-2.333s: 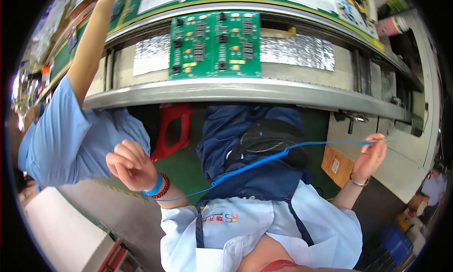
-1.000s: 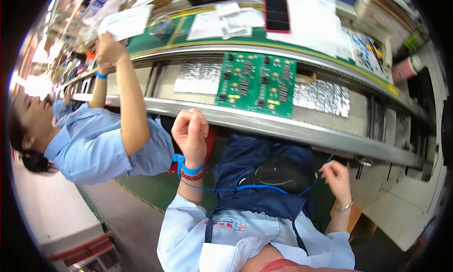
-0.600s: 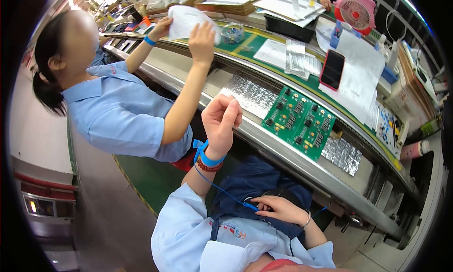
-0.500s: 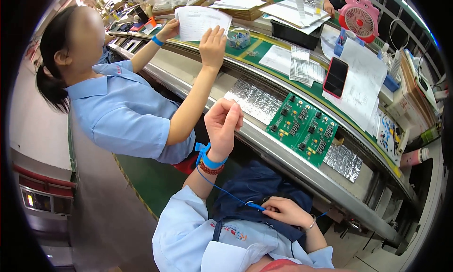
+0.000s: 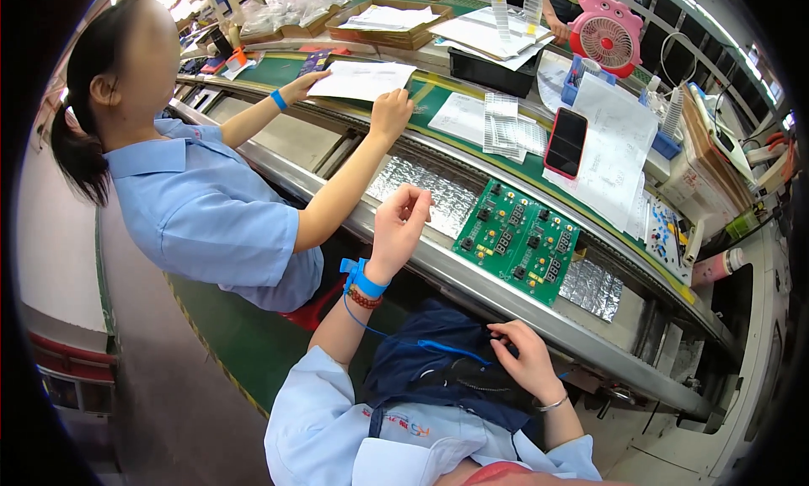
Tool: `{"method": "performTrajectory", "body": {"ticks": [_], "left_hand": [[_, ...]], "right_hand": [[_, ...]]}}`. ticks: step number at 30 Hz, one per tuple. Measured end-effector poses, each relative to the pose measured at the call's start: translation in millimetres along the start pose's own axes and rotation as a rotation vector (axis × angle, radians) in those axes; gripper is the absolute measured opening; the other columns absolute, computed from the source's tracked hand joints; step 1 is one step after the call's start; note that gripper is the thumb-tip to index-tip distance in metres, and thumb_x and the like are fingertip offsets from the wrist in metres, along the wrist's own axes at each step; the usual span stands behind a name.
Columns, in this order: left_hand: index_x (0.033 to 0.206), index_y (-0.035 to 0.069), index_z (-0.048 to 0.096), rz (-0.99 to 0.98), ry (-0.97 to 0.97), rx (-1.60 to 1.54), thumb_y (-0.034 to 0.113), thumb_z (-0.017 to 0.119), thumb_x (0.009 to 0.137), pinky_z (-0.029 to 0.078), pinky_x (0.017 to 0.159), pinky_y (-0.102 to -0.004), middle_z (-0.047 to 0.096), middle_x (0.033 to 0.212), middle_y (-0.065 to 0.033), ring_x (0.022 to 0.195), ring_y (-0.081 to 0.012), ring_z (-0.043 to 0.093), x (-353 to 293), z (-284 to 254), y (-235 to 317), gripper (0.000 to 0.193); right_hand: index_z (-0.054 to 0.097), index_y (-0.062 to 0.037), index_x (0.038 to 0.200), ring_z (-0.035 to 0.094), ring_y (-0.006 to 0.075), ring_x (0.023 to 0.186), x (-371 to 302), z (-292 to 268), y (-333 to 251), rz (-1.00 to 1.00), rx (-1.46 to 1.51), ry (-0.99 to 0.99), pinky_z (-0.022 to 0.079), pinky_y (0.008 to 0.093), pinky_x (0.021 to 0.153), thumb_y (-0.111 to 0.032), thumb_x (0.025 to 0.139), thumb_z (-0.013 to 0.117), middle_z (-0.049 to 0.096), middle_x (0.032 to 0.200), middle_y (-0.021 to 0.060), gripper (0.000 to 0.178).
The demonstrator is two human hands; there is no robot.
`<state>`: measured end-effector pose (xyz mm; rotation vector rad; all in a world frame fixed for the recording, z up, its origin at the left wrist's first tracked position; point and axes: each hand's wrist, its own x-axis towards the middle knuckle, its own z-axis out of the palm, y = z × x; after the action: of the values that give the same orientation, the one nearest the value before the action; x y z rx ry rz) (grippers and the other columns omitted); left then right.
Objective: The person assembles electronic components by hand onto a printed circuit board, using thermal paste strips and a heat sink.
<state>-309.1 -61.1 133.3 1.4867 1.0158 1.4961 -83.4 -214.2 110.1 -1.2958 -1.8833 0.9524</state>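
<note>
My left hand (image 5: 401, 229) is raised beside the rail of the work line, its fingers curled in toward the thumb; whatever they may hold is hidden. A blue wrist strap (image 5: 364, 278) and a red bead bracelet (image 5: 363, 298) circle that wrist. To the right of this hand, a green circuit board (image 5: 518, 242) with black digit displays and small parts lies on the line, partly over foil-covered plates (image 5: 592, 289). Over my lap, my right hand (image 5: 521, 356) has its fingers apart and holds nothing. The blue cord (image 5: 453, 351) of the strap rests on dark cloth (image 5: 413, 339) nearby.
At left, a co-worker in a blue shirt (image 5: 211, 208) holds a white sheet (image 5: 362, 79) over the line. Beyond the board lie a phone (image 5: 565, 143), papers (image 5: 611, 141) and a black bin (image 5: 493, 72). A pink fan (image 5: 607, 35) stands farther back. The metal rail (image 5: 506, 305) crosses before me.
My right hand has let go of the blue cord and moved up and right. My left hand has dropped slightly. The co-worker's sheet is lower and flatter.
</note>
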Motion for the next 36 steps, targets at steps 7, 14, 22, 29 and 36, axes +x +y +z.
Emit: {"method": "performTrajectory", "body": {"ticks": [7, 14, 22, 29, 36], "left_hand": [[0.138, 0.011, -0.008, -0.131, 0.003, -0.106, 0.016, 0.046, 0.089, 0.042, 0.04, -0.0216, 0.062, 0.077, -0.0117, 0.05, -0.0113, 0.055, 73, -12, -4, 0.073], [0.134, 0.022, -0.021, -0.346, 0.063, -0.279, 0.014, 0.04, 0.09, 0.05, 0.049, -0.0224, 0.062, 0.091, -0.0189, 0.057, -0.0149, 0.06, 137, -24, -17, 0.075], [0.139, 0.018, 0.001, -0.203, -0.092, -0.122, 0.01, 0.041, 0.089, 0.046, 0.04, -0.0218, 0.063, 0.074, -0.0148, 0.047, -0.0133, 0.057, 126, 10, -25, 0.064], [0.079, 0.003, 0.061, -0.134, -0.313, 0.397, 0.023, 0.057, 0.082, 0.041, 0.046, -0.025, 0.058, 0.055, -0.0067, 0.046, -0.0094, 0.052, 136, 48, -58, 0.022], [0.083, 0.003, 0.061, 0.234, -0.149, 0.651, 0.012, 0.057, 0.077, 0.045, 0.063, -0.0347, 0.061, 0.075, -0.0122, 0.07, -0.0261, 0.058, 163, 83, -107, 0.012]], "right_hand": [[0.059, 0.0001, 0.096, 0.059, 0.0144, 0.072, -5, -28, -7, 0.137, 0.095, 0.16, 0.047, 0.0234, 0.063, -0.001, 0.081, 0.053, 0.059, 0.081, 0.0086, 0.016], [0.058, -0.0005, 0.099, 0.054, 0.0091, 0.066, -8, -43, 4, 0.193, 0.143, 0.326, 0.044, 0.0217, 0.062, -0.001, 0.082, 0.051, 0.059, 0.077, 0.0052, 0.018], [0.058, -0.0013, 0.1, 0.051, 0.007, 0.064, 1, -76, 21, 0.22, 0.061, 0.439, 0.042, 0.0213, 0.061, -0.003, 0.083, 0.051, 0.058, 0.073, 0.003, 0.019], [0.058, -0.0012, 0.097, 0.048, 0.0034, 0.061, 53, -124, 51, 0.156, 0.129, 0.572, 0.039, 0.0168, 0.054, -0.006, 0.086, 0.049, 0.058, 0.073, 0.0007, 0.016], [0.057, -0.0019, 0.097, 0.045, 0.0023, 0.057, 51, -127, 94, 0.125, 0.141, 0.845, 0.037, 0.0155, 0.052, -0.005, 0.087, 0.047, 0.056, 0.076, 0.0009, 0.014]]}}
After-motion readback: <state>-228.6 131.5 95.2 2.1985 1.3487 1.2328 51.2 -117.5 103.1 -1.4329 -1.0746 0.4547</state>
